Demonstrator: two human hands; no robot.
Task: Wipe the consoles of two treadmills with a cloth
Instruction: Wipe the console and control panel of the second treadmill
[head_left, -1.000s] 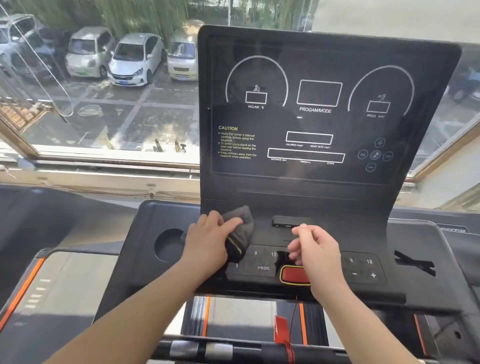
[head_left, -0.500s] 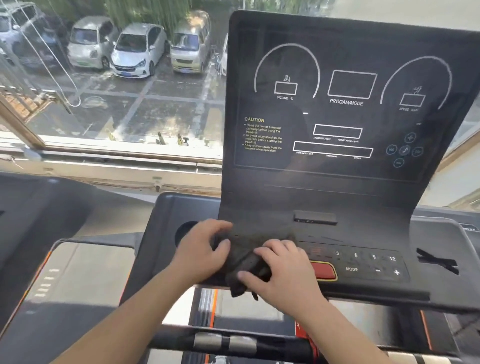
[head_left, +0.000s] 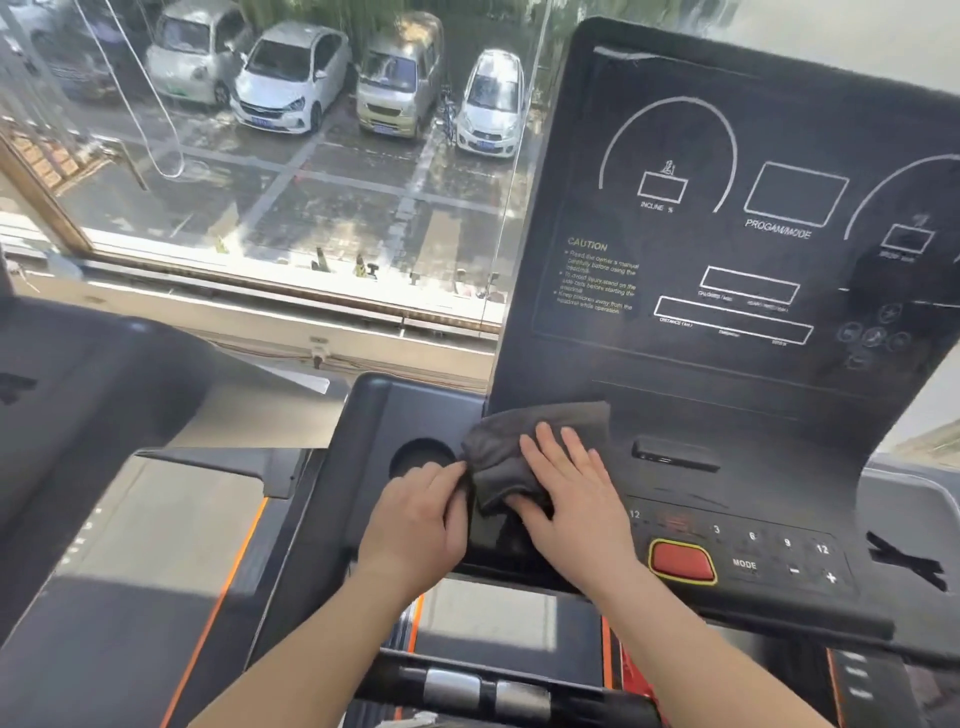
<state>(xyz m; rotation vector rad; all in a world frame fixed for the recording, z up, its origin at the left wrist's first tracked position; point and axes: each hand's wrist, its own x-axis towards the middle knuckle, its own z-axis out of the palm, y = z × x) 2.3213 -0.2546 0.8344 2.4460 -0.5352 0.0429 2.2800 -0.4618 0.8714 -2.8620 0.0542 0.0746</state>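
Far left stands a second treadmill (head_left: 104, 395), dark, most of its console out of view. Nearer, the left hand (head_left: 415, 525) rests on the left end of the console deck (head_left: 374, 426). Its fingers are curled, and thumb and forefinger seem to pinch the left edge of the dark grey cloth (head_left: 498, 452). The cloth lies bunched on the deck at the foot of the upright display panel (head_left: 675, 374), just right of the round cup holder (head_left: 421, 457). The right hand (head_left: 576, 499) lies flat on the cloth, fingers straight and spread, pressing down, not gripping.

Step in hand, my read: wiping the lower deck of this treadmill, left end. To do it well:
- Keep the flat palm bearing on the cloth.
- Let the left hand only steady the edge so the cloth doesn't fold under.
- Sweep rightward in overlapping passes.
- Work into the corner under the panel, then go up the panel face.

Around, left to right:
- A window (head_left: 311, 218) behind, with parked cars below.
- A handlebar (head_left: 483, 691) with silver pads, low in view.
- A small raised slot (head_left: 675, 454).
- A red stop button (head_left: 683, 561) with a yellow rim.
- Number and MODE keys (head_left: 779, 551).
- A black cross-shaped mark (head_left: 909, 564) at the far right.

In the way: the raised slot could snag the cloth, and a firm pass may press the red button or the keys, so go light there.
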